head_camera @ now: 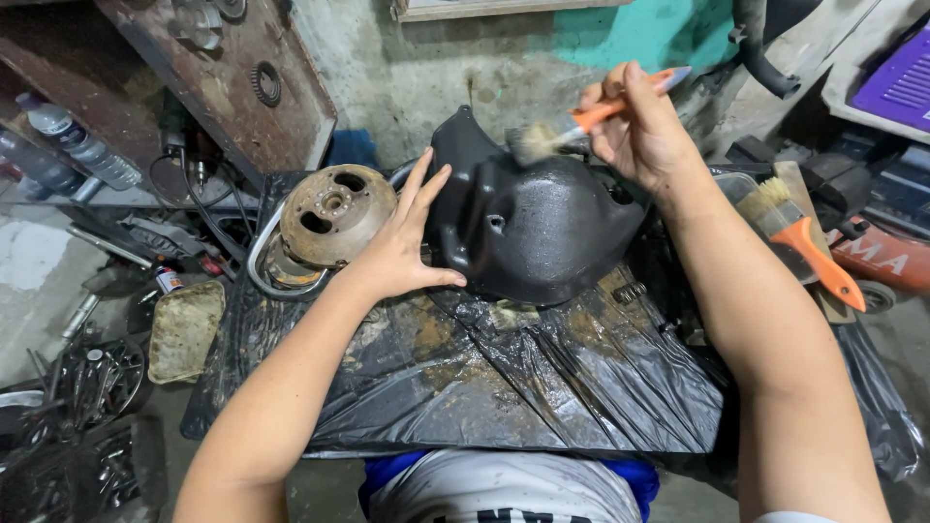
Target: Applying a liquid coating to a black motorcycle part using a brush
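the right hand (pixel 635 126) is gripping an orange-handled paintbrush (pixel 581 121), fingers closed around the handle, its pale bristles touching the top of a black engine cover (pixel 528 228). the left hand (pixel 402 242) is lying flat and spread open, fingers apart, pressing against the cover's left edge. the cover is sitting upright near the middle of the counter (pixel 465 387), which is wrapped in wrinkled black plastic sheeting smeared with brownish grime and wet patches. the cover is looking like cast metal, matte and grainy, rounded like a shell with a small hole in its face. just beside the left hand, a rusty round flywheel (pixel 334 213) with oval cutouts is resting on a bent chrome ring. a second paintbrush (pixel 799 237) with an orange handle and worn bristles is lying at the right edge. left of the counter, a dirty rectangular tray (pixel 184 329) is sitting on the floor, nothing clearly showing inside it, and a round container (pixel 97 378) further left is holding a tangle of dark metal tools. clear plastic bottles (pixel 77 145) are lying on a shelf at upper left. behind, the concrete wall (pixel 436 77) is looking stained, with a teal patch.
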